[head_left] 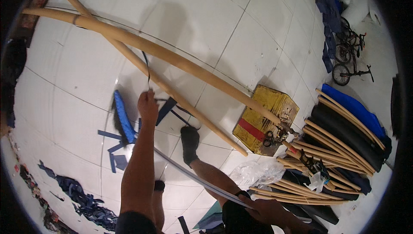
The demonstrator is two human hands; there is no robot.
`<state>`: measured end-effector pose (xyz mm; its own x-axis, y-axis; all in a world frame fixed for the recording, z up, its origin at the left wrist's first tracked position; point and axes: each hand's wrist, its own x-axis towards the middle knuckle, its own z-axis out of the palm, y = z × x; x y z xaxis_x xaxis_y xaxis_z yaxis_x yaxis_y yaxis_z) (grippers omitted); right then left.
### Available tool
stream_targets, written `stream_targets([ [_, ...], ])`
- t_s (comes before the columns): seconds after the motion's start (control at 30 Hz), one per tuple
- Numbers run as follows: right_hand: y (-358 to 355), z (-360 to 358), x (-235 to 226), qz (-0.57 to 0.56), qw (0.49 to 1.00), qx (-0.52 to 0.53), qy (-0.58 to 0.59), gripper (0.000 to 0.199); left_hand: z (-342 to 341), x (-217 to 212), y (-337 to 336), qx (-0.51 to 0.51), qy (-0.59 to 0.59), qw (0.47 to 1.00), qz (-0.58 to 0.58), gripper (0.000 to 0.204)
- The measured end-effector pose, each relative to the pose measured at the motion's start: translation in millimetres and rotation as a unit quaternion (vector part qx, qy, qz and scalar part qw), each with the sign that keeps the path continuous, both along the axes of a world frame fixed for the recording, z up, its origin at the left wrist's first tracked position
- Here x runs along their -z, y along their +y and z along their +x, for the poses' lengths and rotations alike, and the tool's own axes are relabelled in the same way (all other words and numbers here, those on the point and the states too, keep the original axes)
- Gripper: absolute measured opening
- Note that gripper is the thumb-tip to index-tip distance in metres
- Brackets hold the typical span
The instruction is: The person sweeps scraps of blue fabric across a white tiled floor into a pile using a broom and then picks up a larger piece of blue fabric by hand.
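My left hand (148, 103) is closed on a thin dark strip (148, 72), which runs up from my fingers toward the long brown tube (165, 53). At lower right my right hand (264, 211) is wrapped round a pale grey broom handle (193, 175). The handle slants up left behind my left forearm, toward a broom head (124, 115) with a blue back and dark bristles on the floor. A thinner brown tube (193, 110) crosses under the long one. Dark blue fabric scraps (166, 111) lie between my left hand and my foot.
The long tube's near end rests at a worn yellow box (269, 115) with a red stripe and black scissors (270, 139). Rolls of dark fabric with brown tubes (335, 141) lie at right, by clear plastic (260, 169). Bicycles (350, 53) stand beyond. Scraps (81, 193) are heaped lower left.
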<state>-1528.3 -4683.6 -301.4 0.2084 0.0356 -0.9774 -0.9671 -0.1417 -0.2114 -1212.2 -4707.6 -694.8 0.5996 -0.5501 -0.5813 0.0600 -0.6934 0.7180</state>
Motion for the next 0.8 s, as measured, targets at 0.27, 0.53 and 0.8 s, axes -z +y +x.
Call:
stream_targets([
  [0.27, 62.0, -27.0, -87.8, -0.056, 0.995, -0.078, 0.011, 0.048, 142.5, -291.6, 323.1, -0.144, -0.254, 0.951, 0.105, 0.029],
  [0.53, 63.2, -92.5, -240.7, -0.131, 0.964, -0.224, 0.061, 0.050, 124.2, -377.2, 714.8, -0.081, -0.279, 0.726, 0.623, 0.026],
  [0.8, -23.6, -68.7, -185.3, -0.226, 0.920, -0.313, 0.069, 0.054, 32.2, -381.5, 749.9, -0.182, -0.234, 0.850, 0.436, 0.040],
])
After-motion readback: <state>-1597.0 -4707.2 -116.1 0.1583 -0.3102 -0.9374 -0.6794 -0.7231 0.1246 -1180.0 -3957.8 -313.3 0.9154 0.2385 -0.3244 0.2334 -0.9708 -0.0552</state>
